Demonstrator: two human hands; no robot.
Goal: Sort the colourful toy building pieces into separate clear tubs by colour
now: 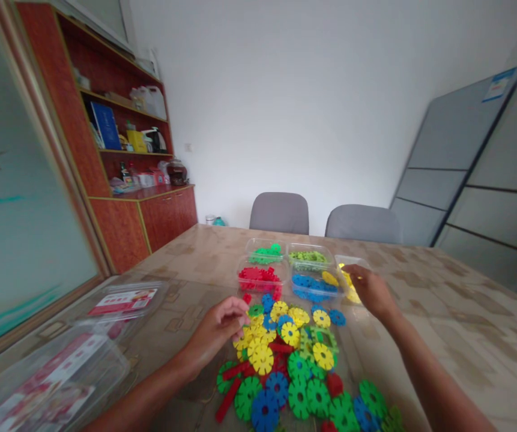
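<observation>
My left hand (226,322) is at the left edge of a loose pile of notched plastic discs, its fingers curled together; whatever they may hold is hidden. Yellow discs (260,354) lie just beside and under it. Over at the right, my right hand (371,289) is closed at the small clear tub (362,262) of yellow pieces, with yellow showing at its fingertips, seemingly a disc. Blue discs (265,410), green discs (300,396) and red sticks (228,399) make up the nearer part of the pile.
Clear tubs hold red pieces (258,277), blue pieces (314,287), green pieces (265,255) and lime pieces (307,258). Clear lids (118,355) with labels lie at the left of the table (181,255). Two grey chairs (279,211) stand behind it.
</observation>
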